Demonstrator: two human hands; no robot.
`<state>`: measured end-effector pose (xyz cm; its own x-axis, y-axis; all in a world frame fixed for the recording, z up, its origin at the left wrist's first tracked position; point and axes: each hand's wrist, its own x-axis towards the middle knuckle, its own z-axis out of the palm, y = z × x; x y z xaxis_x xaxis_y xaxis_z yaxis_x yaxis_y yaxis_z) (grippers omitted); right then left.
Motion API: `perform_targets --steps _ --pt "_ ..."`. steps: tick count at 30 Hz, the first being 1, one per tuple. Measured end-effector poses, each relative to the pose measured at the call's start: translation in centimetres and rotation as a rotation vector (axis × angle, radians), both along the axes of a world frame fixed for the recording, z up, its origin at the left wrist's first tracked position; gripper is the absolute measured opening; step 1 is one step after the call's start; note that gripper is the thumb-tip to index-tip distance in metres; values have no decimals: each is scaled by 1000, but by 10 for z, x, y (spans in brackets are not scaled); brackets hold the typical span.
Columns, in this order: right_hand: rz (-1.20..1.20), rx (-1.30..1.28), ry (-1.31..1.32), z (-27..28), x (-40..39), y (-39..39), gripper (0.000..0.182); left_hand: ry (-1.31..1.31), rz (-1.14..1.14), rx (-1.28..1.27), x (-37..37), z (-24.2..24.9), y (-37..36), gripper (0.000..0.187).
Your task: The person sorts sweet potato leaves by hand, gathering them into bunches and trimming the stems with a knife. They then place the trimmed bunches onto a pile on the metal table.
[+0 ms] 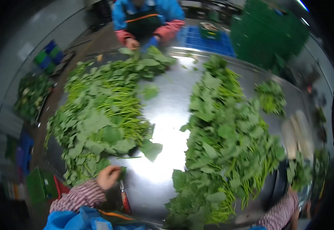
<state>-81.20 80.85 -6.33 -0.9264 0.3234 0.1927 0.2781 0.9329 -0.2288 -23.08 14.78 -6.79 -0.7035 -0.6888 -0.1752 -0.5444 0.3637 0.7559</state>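
Observation:
My left hand (pixel 108 177) is closed at the lower left, with a small dark green leaf (pixel 122 173) at its fingertips. Just beside it on the metal table lies a knife with a red handle (pixel 125 200). Far to the right, my right hand (pixel 292 192) grips a bunch of leafy greens (pixel 300 171) past the table's right side; leaves and blur hide most of its fingers. A long heap of leafy green stems (pixel 98 119) spreads over the table's left. Another heap of greens (pixel 228 142) runs down the right of the middle.
Across the steel table (pixel 167 111), a person in blue (pixel 147 19) handles greens at the far end. A small bunch (pixel 270 97) lies at the right, near a blurred pale object (pixel 298 134). Green crates (pixel 268 36) stand behind; a green crate (pixel 40 186) sits lower left.

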Motion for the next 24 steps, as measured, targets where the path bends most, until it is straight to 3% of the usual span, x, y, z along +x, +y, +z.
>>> perform_targets --steps 2,5,7,10,11,13,15,17,18,19,20,21,22,23,24 --pt "-58 24 -25 -5 3 -3 44 55 -374 -315 -40 -19 5 26" --pt "-52 41 61 26 24 -31 44 -23 -606 -498 -110 -29 25 50" --pt "150 10 163 56 48 -84 44 -136 -586 -637 -118 -58 25 49" --pt "767 2 166 112 114 -202 39 -313 -564 -643 -69 -79 13 36" --pt "891 -43 155 128 143 -242 36 -431 -557 -702 -37 -67 9 25" --pt "1166 -85 106 155 203 -315 31 -549 -449 -616 33 -37 -8 24" --pt "1476 -81 27 175 271 -384 29 -367 -174 -692 103 -17 -21 26" --pt "1666 -378 -250 153 342 -448 25 -330 3 -593 148 -7 -13 27" --pt "1764 -384 -448 127 368 -467 27 -298 84 -549 166 -3 -10 27" --pt "1835 -177 -734 54 429 -496 30 -150 0 -466 190 -23 6 35" --pt "1977 -225 -628 4 461 -500 44 -71 -47 -468 193 -30 12 43" --pt "1815 5 -802 0 504 -521 60 -163 -155 -445 190 -28 14 50" --pt "1649 -90 -877 -26 533 -528 71 -208 -202 -471 190 -34 16 58" --pt "1690 -142 -611 -58 554 -524 77 -297 -242 -489 197 -43 7 62" --pt "1594 -152 -676 -50 576 -538 75 -386 -282 -503 208 -53 -4 66"
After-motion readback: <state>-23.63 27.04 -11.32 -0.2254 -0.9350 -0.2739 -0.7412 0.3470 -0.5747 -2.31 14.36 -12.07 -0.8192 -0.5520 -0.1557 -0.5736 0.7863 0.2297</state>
